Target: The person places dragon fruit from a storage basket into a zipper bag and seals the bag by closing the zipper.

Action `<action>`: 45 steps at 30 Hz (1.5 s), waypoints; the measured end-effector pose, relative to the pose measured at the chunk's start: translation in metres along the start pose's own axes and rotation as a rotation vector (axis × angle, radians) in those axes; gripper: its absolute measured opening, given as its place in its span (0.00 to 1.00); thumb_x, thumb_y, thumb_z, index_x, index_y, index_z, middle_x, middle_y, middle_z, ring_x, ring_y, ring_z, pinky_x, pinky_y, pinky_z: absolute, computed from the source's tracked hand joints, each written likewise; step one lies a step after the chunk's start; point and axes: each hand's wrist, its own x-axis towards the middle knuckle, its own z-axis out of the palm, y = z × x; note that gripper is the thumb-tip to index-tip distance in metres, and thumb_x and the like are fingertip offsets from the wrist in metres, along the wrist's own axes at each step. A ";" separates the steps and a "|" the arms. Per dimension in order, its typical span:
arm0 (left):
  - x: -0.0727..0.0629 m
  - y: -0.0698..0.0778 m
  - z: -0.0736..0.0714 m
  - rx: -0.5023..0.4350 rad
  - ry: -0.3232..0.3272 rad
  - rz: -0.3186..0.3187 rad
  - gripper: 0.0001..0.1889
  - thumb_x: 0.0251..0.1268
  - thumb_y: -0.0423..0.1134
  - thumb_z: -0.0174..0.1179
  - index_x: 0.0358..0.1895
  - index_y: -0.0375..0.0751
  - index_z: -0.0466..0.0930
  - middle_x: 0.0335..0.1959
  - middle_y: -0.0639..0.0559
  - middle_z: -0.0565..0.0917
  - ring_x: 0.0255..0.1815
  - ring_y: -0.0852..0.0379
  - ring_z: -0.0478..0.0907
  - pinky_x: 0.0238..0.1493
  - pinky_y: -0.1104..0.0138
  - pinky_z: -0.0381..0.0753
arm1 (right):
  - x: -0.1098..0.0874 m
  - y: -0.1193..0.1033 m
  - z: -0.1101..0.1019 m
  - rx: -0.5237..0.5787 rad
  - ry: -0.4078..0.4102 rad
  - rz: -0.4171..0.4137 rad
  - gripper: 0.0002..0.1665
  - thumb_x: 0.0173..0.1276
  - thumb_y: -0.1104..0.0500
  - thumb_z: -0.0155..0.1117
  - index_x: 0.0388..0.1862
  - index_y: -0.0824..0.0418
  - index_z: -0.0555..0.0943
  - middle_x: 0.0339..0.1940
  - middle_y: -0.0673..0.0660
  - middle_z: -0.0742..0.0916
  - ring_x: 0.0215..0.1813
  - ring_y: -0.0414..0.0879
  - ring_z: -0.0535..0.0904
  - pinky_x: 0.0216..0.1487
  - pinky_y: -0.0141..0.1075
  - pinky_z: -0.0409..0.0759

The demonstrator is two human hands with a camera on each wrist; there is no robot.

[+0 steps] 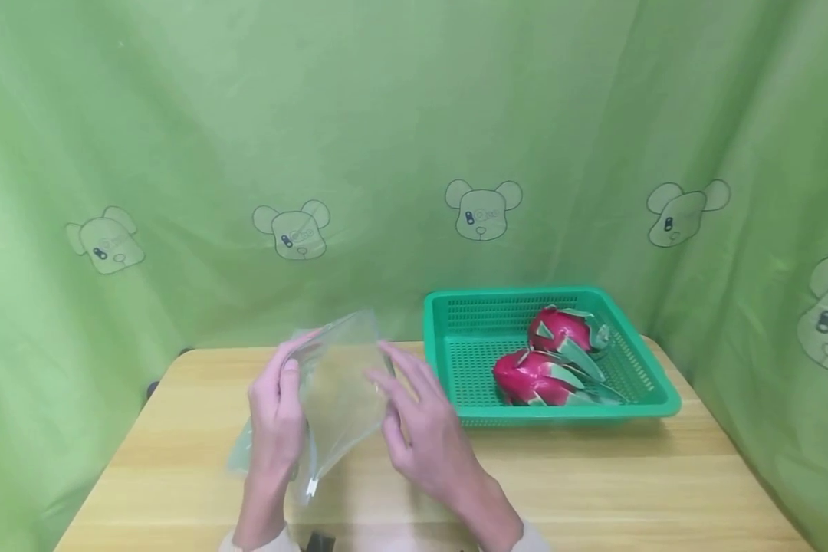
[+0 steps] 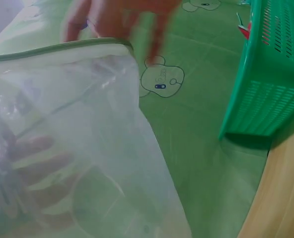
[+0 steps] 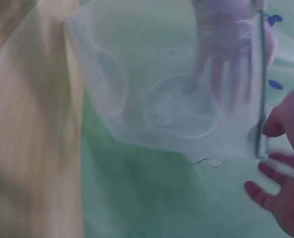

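Observation:
A clear zip bag (image 1: 345,391) hangs above the wooden table, with a white slider (image 1: 312,487) at its lower corner. My left hand (image 1: 279,406) grips it by the left side, thumb on the near face. Through the film in the right wrist view, the fingers of that hand show spread behind the bag. My right hand (image 1: 424,425) is at the bag's right edge, its fingers loosely bent and apart. The right wrist view has its thumb and fingertips right beside the zip strip (image 3: 262,99), pinching nothing.
Right of the hands, a green plastic basket (image 1: 445,360) holds two dragon fruits, one nearer (image 1: 534,377) and one farther back (image 1: 559,330). A pale greenish plastic piece (image 1: 239,452) lies left of my left wrist. Green curtain (image 1: 386,115) encloses the wooden table (image 1: 593,491).

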 end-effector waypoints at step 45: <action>0.012 -0.026 -0.004 -0.229 0.110 -0.199 0.20 0.83 0.34 0.35 0.56 0.32 0.79 0.53 0.45 0.86 0.57 0.50 0.81 0.67 0.59 0.74 | 0.000 0.018 -0.019 0.027 -0.124 -0.066 0.24 0.64 0.69 0.68 0.60 0.60 0.82 0.64 0.56 0.83 0.67 0.52 0.77 0.69 0.49 0.75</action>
